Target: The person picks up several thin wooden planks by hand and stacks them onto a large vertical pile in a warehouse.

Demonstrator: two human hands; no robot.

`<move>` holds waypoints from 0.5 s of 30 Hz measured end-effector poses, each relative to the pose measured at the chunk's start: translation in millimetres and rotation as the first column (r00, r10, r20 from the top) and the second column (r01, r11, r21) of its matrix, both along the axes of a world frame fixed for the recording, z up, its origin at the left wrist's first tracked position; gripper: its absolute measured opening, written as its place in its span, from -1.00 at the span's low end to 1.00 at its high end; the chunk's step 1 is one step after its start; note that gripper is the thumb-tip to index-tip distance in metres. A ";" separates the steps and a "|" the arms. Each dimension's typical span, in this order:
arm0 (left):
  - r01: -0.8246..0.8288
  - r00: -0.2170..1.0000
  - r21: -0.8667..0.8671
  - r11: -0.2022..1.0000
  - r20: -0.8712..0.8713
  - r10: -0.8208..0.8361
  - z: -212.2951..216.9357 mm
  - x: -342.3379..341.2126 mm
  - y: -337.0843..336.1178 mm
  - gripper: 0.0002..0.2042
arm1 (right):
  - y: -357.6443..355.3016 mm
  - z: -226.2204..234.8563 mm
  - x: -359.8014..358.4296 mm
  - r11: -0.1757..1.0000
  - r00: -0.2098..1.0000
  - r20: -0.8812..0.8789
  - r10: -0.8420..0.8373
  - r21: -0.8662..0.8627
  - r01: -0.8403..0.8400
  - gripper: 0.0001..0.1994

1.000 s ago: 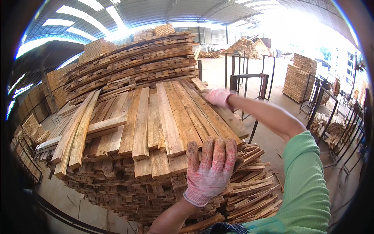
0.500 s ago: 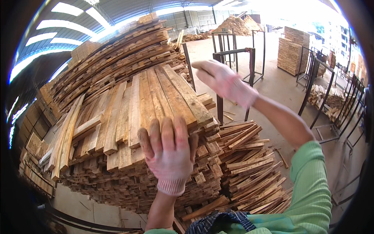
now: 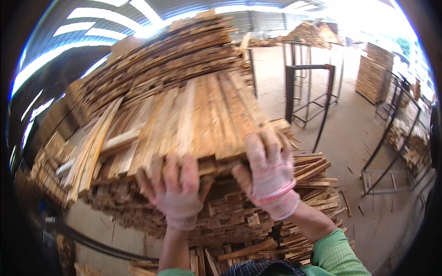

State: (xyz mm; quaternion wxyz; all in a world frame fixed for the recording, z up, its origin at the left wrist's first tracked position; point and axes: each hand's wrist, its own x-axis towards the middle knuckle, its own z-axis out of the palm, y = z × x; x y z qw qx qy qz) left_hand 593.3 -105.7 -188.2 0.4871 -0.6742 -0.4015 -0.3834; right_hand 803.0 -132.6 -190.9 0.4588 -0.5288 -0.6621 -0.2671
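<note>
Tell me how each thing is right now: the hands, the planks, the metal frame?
left hand: gloved, fingers curled over plank ends
right hand: gloved, gripping plank ends
top planks: lying flat, side by side
wood stack: piled high, ends uneven
metal frame: upright, empty

Your left hand [image 3: 177,193] on near plank ends, lower centre | your right hand [image 3: 269,172] just right of it, same ends | plank stack [image 3: 184,115] fills frame centre-left | metal frame [image 3: 308,96] behind, upper right | second stack [image 3: 375,73] far upper right
</note>
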 end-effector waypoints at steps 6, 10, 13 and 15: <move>0.103 0.994 -0.059 0.993 0.053 -0.100 5.3 8.2 7.3 -0.53 | -13.8 32.6 22.8 0.987 0.983 0.143 0.120 -0.123 -0.102 -0.41; 0.257 0.961 0.096 0.961 0.081 -0.265 -8.4 -17.3 9.7 -0.50 | 5.5 82.3 49.0 0.964 0.967 -0.094 0.238 -0.103 -0.247 -0.42; 0.208 0.971 0.112 0.972 0.093 -0.219 -15.1 -56.4 -6.4 -0.42 | 74.6 111.7 68.2 0.829 0.989 0.136 -0.059 -0.545 0.124 -0.40; 0.086 0.989 0.021 0.996 0.122 -0.088 -17.8 -68.8 -4.9 -0.39 | 130.6 115.3 85.0 0.608 0.996 0.092 -0.018 -0.790 0.084 -0.34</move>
